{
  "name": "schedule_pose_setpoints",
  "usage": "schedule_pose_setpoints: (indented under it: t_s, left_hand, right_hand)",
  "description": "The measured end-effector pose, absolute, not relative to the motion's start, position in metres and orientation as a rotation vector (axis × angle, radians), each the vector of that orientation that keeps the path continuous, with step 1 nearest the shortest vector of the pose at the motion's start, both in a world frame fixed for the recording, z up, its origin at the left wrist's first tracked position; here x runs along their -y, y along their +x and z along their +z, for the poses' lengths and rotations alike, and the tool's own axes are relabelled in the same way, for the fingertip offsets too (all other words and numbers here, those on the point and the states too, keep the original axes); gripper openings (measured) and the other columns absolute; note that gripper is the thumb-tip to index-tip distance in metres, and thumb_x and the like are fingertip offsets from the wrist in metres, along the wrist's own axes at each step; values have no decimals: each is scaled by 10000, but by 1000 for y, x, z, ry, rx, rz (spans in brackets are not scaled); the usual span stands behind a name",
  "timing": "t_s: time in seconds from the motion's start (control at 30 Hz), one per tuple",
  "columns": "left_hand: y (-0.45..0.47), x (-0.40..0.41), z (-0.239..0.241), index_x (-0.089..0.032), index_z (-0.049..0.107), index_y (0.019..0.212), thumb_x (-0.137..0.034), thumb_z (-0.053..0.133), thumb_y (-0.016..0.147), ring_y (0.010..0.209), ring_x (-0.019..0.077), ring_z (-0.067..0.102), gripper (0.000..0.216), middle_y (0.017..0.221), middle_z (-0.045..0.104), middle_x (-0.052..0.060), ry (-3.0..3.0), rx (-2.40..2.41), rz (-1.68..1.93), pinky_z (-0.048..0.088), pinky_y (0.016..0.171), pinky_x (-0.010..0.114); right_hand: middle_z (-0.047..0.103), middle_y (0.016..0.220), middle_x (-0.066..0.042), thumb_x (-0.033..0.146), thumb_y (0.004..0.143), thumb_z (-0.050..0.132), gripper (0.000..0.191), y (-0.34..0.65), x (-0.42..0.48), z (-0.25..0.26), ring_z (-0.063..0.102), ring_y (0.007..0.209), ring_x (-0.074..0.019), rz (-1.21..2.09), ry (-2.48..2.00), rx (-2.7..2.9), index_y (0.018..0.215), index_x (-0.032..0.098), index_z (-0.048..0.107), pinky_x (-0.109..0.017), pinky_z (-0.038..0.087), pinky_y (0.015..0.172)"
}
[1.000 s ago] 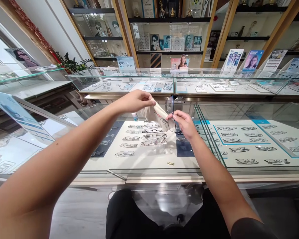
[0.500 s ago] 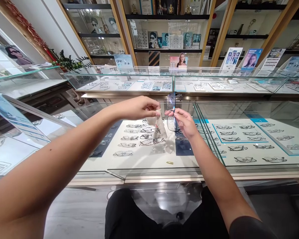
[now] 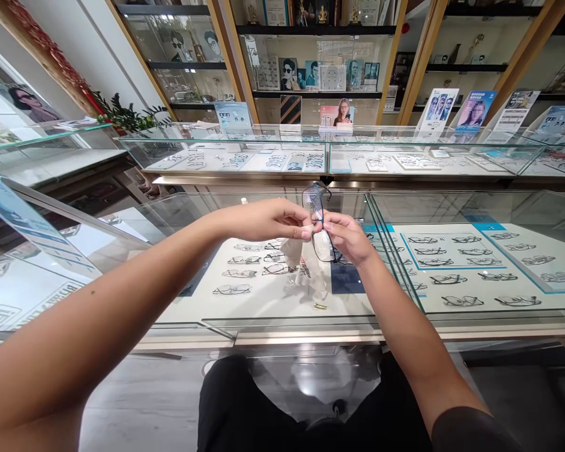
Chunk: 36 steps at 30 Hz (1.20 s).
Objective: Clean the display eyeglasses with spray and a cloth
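My black-trousered knees (image 3: 230,402) come nearest, at 6 o'clock, below a glass counter (image 3: 282,339). At 12 o'clock, near the counter's front edge, shows a small gold-coloured piece (image 3: 320,307). Above it, my left hand (image 3: 289,220) pinches a pale printed cloth (image 3: 307,275), which hangs down loosely. Just beside, towards 1 o'clock, my right hand (image 3: 349,237) grips dark-rimmed glasses (image 3: 323,246) near the bridge, fingers closed, one lens above the other. Display frames (image 3: 233,289) lie in rows at 11 and 2 o'clock. Farther off, a second counter (image 3: 358,180) crosses 12 o'clock, a plant (image 3: 132,116) at 11, shelves (image 3: 315,30) behind
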<state>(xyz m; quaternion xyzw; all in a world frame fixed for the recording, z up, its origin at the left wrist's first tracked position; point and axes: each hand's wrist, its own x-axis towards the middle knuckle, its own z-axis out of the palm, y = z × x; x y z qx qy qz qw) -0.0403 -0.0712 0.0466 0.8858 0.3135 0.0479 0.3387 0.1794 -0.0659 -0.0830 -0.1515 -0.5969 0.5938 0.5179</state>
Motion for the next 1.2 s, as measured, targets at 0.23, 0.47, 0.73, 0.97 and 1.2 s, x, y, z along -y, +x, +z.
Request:
schedule_pose_setpoints:
  t_s: [0.23, 0.47, 0.73, 0.97, 1.2]
  left_hand:
    - [-40, 69, 41, -167, 753, 888, -601, 686, 944, 733, 152, 571, 442, 804, 672, 24, 2267, -867, 149, 427, 682, 270]
    - [-42, 67, 37, -167, 752, 880, -607, 726, 917, 665, 134, 516, 442, 749, 642, 15, 2190, -889, 162, 379, 618, 265]
    - [-42, 66, 29, -171, 704, 850, -562, 716, 964, 619, 107, 422, 408, 690, 532, -20, 2135, -802, 196, 308, 574, 257]
    - [-43, 63, 21, -163, 713, 917, -459, 839, 886, 823, 173, 683, 323, 883, 752, 50, 1997, -676, 165, 532, 749, 288]
    - [-45, 63, 20, -166, 706, 860, -488, 820, 901, 759, 163, 648, 345, 822, 734, 44, 2042, -733, 198, 478, 674, 273]
  right_hand:
    - [723, 1057, -73, 585, 778, 911, 376, 179, 69, -82, 638, 931, -213, 1478, -428, 1365, 816, 223, 816, -356, 557, 882]
    - [728, 927, -52, 530, 746, 938, 329, 178, 69, -82, 630, 859, -186, 1500, -427, 1320, 785, 221, 834, -336, 537, 833]
    - [713, 840, -33, 515, 696, 945, 343, 178, 67, -82, 600, 752, -158, 1542, -439, 1253, 757, 205, 814, -298, 511, 709]
    - [690, 762, -28, 541, 682, 933, 384, 181, 70, -78, 491, 621, -113, 1557, -467, 1249, 737, 187, 793, -276, 441, 597]
    - [699, 809, -36, 556, 711, 939, 375, 181, 70, -77, 603, 751, -171, 1540, -454, 1305, 749, 210, 797, -317, 531, 724]
